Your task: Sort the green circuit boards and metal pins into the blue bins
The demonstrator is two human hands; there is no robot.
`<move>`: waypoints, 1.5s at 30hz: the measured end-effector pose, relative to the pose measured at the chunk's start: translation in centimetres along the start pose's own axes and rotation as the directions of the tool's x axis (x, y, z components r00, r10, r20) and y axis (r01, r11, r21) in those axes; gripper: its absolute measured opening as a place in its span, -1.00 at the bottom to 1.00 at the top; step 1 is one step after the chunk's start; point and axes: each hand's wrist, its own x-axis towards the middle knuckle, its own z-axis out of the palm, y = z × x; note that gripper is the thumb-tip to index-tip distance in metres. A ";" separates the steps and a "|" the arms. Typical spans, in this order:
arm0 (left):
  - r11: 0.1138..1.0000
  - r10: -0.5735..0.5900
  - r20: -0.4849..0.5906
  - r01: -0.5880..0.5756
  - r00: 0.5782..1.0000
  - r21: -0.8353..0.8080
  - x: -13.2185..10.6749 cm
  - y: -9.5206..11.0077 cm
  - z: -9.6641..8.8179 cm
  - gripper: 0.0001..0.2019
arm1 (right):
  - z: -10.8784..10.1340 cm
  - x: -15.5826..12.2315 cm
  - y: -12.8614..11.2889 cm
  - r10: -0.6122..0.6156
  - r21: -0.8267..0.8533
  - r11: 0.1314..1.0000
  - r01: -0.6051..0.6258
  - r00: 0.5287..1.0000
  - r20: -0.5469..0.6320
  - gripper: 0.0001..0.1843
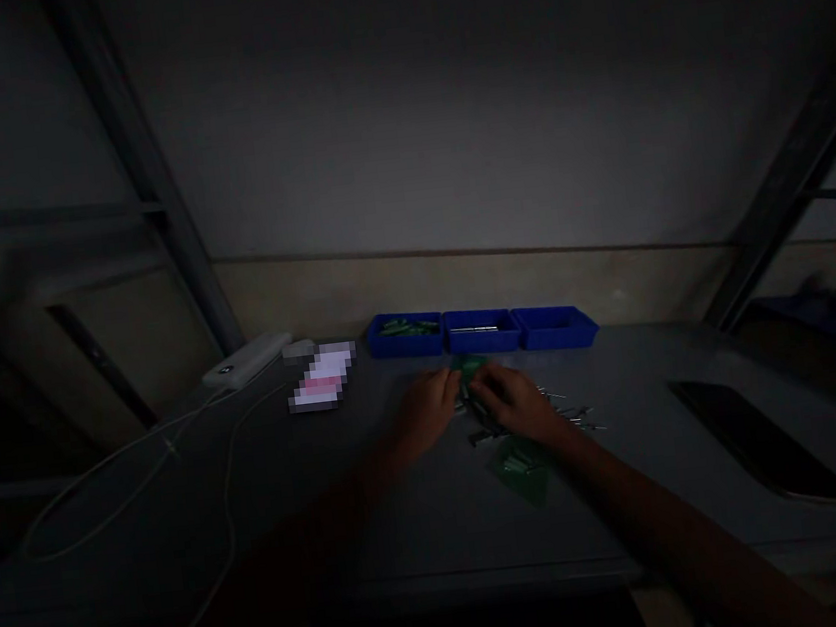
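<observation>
Head view, in dim light: three shallow blue plastic trays stand side by side at the back of a smooth grey table (413, 530). The left tray (383, 343) holds a heap of small green parts (409, 326), and the middle tray (483, 341) holds a thin metal rod (474, 328). What lies in the right tray (556, 330) is too dark to tell. Just in front of the middle tray the left hand (425, 411) and the right hand (523, 400) meet, fingers curled in narrow, both pinching a small flat green piece (470, 364) between their fingertips. Slim shiny metal pins (576, 414) lie scattered on the tabletop under and to the right of the hands. Near the right wrist lies a flat green pouch (522, 465) with a few pale bits on it. Off to the left sit a rounded white power bank (246, 361), its pale cable (225, 507) looping over the table, and a rectangular phone (322, 377). A glossy dark slab (765, 440) lies flat at the right
</observation>
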 end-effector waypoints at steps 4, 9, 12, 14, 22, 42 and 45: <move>0.999 -0.039 0.050 0.039 0.998 0.001 0.0 -0.1 0.1 -0.67 | 0.6 -0.1 0.2 0.046 -0.017 0.999 -0.046 0.998 0.043 -0.75; 0.998 -0.059 0.062 0.060 0.996 -0.014 0.1 -0.2 0.2 -0.68 | 1.2 -0.1 0.6 0.076 -0.011 0.997 -0.076 0.996 0.038 -0.73; 0.998 -0.059 0.050 0.060 0.997 -0.013 0.1 -0.4 0.4 -0.69 | 1.4 -0.2 0.7 0.069 -0.035 0.997 -0.068 0.997 0.040 -0.72; 0.998 -0.065 0.046 0.066 0.997 -0.017 0.2 -0.5 0.5 -0.69 | 1.5 -0.2 0.7 0.056 -0.041 0.998 -0.054 0.998 0.043 -0.73; 0.967 0.029 -0.033 -0.036 0.999 -0.251 0.1 -0.7 0.3 -0.81 | 0.8 -0.2 0.7 0.053 -0.013 0.999 -0.053 0.999 0.013 -0.69; 0.978 0.010 -0.013 -0.013 1.000 -0.207 0.0 -0.2 -0.3 -0.68 | 0.2 0.1 1.1 0.030 0.038 0.999 -0.028 0.998 -0.060 -0.76; 0.958 0.034 0.016 -0.028 0.999 -0.284 -0.1 0.0 -0.3 -0.76 | 0.2 0.1 1.2 0.035 0.018 0.999 -0.034 0.996 -0.081 -0.72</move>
